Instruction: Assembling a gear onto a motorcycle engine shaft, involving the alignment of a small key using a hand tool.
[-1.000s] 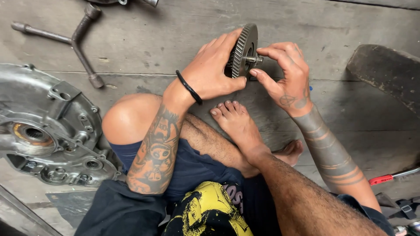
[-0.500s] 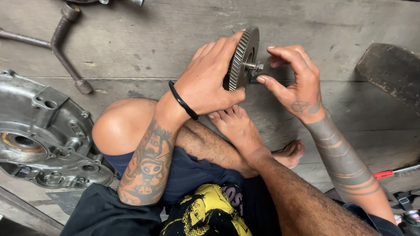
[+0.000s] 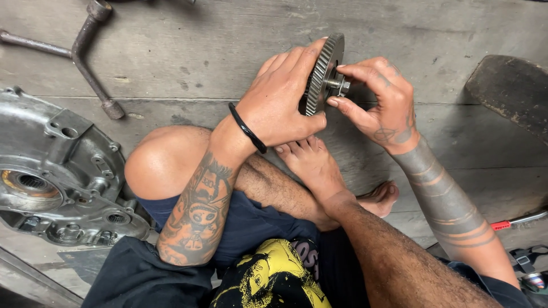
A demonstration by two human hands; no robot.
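The left hand (image 3: 282, 100) wraps tight around a round metal gear (image 3: 323, 71) with small teeth on its rim, held on edge above the grey wooden floor (image 3: 188, 45). The palm hides most of it. The right hand (image 3: 377, 100) pinches the small shiny nut (image 3: 344, 85) at its middle. A bumpy silver engine cover (image 3: 57, 171) is cut off at the left, beside a bent metal wrench (image 3: 85, 40).

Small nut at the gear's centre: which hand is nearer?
Right. Right hand pinches the nut with its fingers; left hand grips the gear rim.
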